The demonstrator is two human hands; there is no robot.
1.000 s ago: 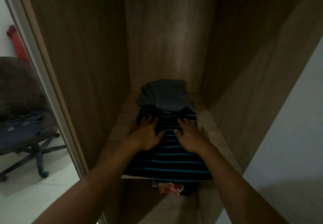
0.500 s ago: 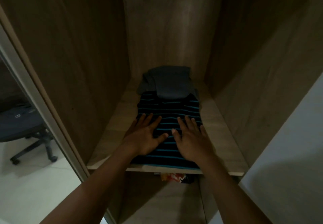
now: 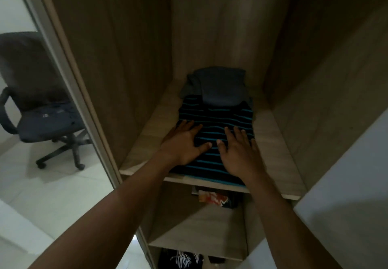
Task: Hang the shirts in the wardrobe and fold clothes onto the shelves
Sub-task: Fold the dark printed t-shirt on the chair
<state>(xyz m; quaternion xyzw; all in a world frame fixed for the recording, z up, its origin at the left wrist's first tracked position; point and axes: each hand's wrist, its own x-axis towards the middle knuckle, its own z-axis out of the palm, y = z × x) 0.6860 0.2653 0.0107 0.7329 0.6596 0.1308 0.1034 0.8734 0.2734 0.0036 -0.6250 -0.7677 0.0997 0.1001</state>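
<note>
Striped shirt (image 3: 216, 119), folded flat, long axis front-to-back

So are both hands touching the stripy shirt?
Touching. The head view shows the left hand and right hand lying flat on the striped shirt, no gap.

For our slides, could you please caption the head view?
The left hand and right hand rest flat on a folded striped shirt on the wardrobe shelf.

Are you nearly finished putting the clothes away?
Partly. Folded grey clothes already sit at the back of the shelf. Right now the left hand and right hand press flat on the striped shirt in front. No hung shirts show, and dark fabric lies on the chair, maybe waiting.
</note>
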